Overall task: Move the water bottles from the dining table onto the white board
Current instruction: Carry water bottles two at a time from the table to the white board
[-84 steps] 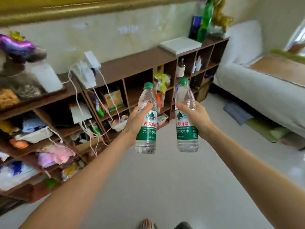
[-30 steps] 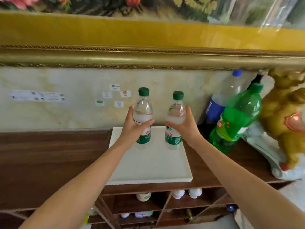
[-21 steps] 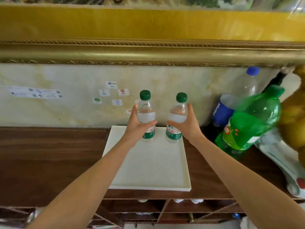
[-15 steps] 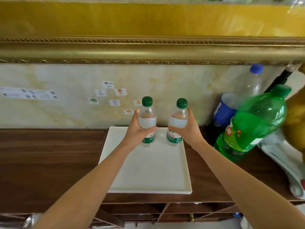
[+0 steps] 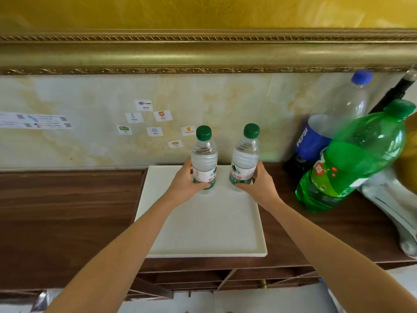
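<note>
A: What blocks the flat white board (image 5: 203, 233)?

B: Two clear green-capped water bottles (image 5: 204, 159) stand at its 12 o'clock edge, each gripped; the wall is just behind.

A: And at 3 o'clock?

B: A tilted green plastic soda bottle (image 5: 352, 159) and a blue-labelled clear bottle (image 5: 320, 136) crowd there.

A: Free room?

B: The board's 6 o'clock half, and the dark wooden shelf top (image 5: 67, 211) at 9 o'clock.

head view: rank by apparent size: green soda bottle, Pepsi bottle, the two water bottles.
1. green soda bottle, though it is nearest the camera, which inflates it.
2. Pepsi bottle, partly hidden behind it.
3. left water bottle and right water bottle: alike, no ranking. Each is gripped on the white board.
</note>
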The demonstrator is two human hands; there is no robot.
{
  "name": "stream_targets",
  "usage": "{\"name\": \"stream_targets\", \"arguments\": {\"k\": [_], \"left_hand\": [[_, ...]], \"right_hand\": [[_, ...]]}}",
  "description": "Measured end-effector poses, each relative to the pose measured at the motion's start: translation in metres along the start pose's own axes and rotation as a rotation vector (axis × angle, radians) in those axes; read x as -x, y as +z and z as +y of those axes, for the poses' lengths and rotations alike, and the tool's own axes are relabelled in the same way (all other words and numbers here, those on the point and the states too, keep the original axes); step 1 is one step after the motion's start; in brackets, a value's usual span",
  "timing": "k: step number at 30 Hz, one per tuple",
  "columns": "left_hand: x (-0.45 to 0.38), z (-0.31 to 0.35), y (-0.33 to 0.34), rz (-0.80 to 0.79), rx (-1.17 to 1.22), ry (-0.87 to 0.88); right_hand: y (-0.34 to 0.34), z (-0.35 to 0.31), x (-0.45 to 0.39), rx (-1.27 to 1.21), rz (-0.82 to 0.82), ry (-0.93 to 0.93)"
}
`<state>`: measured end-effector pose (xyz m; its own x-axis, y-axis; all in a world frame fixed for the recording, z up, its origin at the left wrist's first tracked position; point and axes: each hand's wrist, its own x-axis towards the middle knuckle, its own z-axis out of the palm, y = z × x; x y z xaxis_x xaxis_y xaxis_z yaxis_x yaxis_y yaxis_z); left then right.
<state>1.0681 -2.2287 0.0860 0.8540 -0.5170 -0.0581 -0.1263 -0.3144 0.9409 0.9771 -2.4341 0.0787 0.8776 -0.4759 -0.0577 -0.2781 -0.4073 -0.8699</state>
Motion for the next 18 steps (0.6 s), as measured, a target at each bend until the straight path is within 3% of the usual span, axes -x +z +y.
{"name": "stream_targets", "arguments": {"k": [18], "left_hand": [[-0.013,-0.004,0.007,0.018,-0.013,0.032]], "right_hand": [[0.014,-0.005,-0.020,0.020,0.019,0.043]]}}
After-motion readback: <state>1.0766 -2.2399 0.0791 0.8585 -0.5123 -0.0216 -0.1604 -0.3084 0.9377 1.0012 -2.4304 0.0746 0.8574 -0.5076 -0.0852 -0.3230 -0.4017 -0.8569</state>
